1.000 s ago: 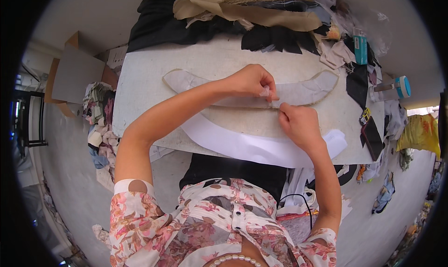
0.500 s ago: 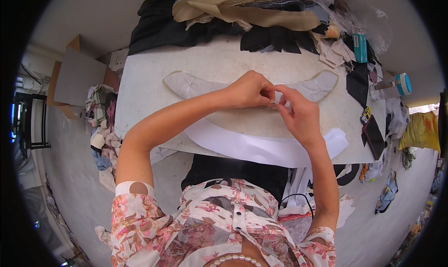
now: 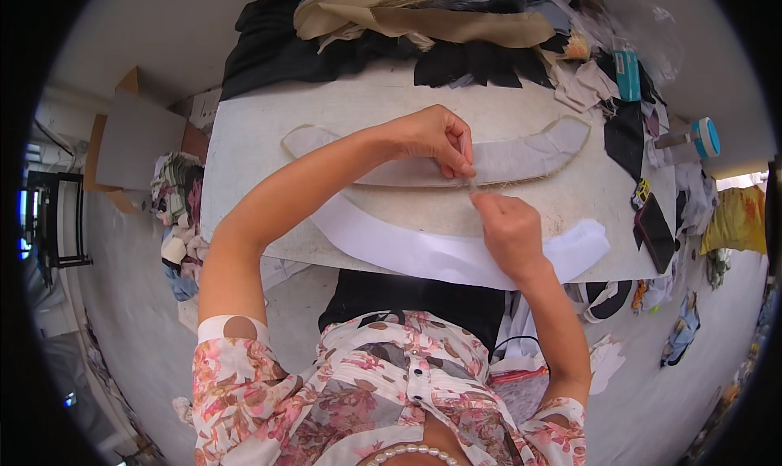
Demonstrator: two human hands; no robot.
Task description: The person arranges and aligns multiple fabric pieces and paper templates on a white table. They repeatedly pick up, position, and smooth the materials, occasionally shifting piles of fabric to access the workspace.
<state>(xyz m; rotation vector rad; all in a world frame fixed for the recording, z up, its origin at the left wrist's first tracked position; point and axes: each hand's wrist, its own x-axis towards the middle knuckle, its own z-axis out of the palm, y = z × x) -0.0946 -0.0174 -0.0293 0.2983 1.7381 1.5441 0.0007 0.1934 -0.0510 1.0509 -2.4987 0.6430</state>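
My left hand (image 3: 444, 144) is closed in a pinch over the middle of a curved light-grey fabric piece (image 3: 529, 156) with frayed edges. Just nearer to me, my right hand (image 3: 511, 230) is also pinched, thumb and forefinger pointing up at the left fingertips. A tiny pale, see-through bit shows in the narrow gap between the two hands, too small to name. Below the grey piece lies a smooth white curved fabric strip (image 3: 391, 242), partly covered by my right hand and wrist.
Tan cloth (image 3: 456, 26) and black fabric (image 3: 269, 46) are heaped along the table's far edge. On the right are a teal box (image 3: 627, 75), a clear container with a blue lid (image 3: 705, 138) and a dark phone (image 3: 654, 234). An open carton (image 3: 142, 136) stands at left.
My hands have drawn apart: the right one has come down toward me, while the left has stayed over the grey piece, its fingers turned more downward. The fabric pieces lie almost as before.
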